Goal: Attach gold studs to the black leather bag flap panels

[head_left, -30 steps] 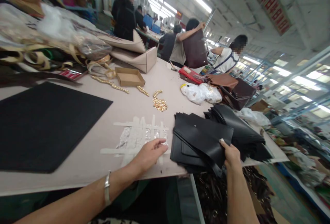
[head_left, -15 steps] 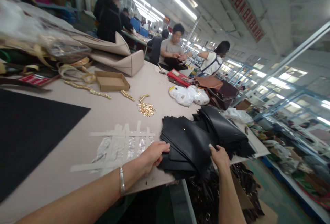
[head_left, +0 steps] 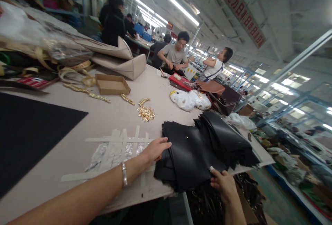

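Black leather pieces [head_left: 189, 149] lie in an overlapping stack at the table's near edge, the top one with a small gold stud. My left hand [head_left: 157, 148] rests at the stack's left edge, its fingers apart and nothing held in them. My right hand [head_left: 223, 181] is at the near right corner of the top piece, thumb and fingers closed on that edge. Behind and to the right, a second pile of black leather pieces [head_left: 225, 137] fans out. Left of the stack, clear film [head_left: 98, 156] is fixed to the table with whitish tape strips.
On the table [head_left: 109, 114] are gold hardware pieces [head_left: 146, 113], a cardboard tray [head_left: 112, 84], white plastic bags [head_left: 190, 100], a black sheet [head_left: 33, 131] and beige bag parts [head_left: 124, 66]. Several people work beyond. Dark straps [head_left: 207, 200] hang below the near edge.
The top leather piece has shifted and lies flatter. My right hand has moved down toward me with its corner. My left hand's fingers have opened. In the background, a seated person's hands have moved apart.
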A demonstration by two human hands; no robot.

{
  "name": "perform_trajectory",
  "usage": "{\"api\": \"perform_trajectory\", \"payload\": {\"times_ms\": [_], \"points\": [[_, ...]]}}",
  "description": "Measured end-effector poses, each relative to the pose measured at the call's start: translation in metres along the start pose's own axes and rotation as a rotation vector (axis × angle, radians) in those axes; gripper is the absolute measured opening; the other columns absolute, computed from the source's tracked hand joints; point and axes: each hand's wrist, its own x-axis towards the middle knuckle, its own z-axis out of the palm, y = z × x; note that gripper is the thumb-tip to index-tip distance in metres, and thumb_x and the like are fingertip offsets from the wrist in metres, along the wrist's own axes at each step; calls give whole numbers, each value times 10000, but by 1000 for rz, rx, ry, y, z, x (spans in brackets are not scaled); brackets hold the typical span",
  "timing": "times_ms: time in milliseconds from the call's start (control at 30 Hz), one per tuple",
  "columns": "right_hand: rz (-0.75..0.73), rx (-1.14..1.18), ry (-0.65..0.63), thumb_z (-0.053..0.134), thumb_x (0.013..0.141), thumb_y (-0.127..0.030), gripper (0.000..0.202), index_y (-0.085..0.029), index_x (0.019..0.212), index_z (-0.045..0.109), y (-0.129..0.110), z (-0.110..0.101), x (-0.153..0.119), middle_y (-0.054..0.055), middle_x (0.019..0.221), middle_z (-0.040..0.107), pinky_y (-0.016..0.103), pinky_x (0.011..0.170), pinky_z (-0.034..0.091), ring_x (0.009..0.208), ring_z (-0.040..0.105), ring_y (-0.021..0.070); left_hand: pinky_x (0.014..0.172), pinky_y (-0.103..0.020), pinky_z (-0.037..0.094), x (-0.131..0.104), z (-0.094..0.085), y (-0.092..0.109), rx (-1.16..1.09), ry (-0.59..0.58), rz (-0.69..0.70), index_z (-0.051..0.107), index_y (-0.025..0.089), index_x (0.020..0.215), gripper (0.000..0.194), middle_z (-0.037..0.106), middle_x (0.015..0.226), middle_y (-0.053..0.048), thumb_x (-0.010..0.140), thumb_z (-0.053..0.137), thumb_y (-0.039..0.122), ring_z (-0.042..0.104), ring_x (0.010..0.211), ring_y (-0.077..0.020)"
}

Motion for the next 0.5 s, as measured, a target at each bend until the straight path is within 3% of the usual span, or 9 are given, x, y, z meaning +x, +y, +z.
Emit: {"api": "perform_trajectory", "payload": {"times_ms": [167, 333, 500], "points": [[83, 244, 32, 924, 379, -385, 590, -174, 825, 600, 20, 5, -31, -39, 618, 687, 243, 427, 562, 470, 642, 132, 435, -232, 200, 1, -5, 2, -19, 44, 34, 626, 138, 1189, 570, 414, 479, 90, 803, 637, 557, 354, 413, -99], [104, 374, 62, 919, 332, -309, 613, -206, 830, 577, 24, 12, -28, -79, 609, 687, 229, 499, 600, 461, 627, 99, 452, -212, 297, -13, -13, -4, -1, 113, 13, 613, 163, 992, 316, 498, 644, 63, 930, 574, 471, 384, 461, -75], [68, 376, 58, 921, 339, -314, 580, -222, 799, 578, 17, 19, -25, -65, 613, 689, 265, 539, 622, 482, 646, 121, 434, -236, 246, -24, -10, -9, -5, 100, -3, 619, 177, 852, 308, 472, 580, 65, 857, 573, 482, 360, 427, -84]]}}
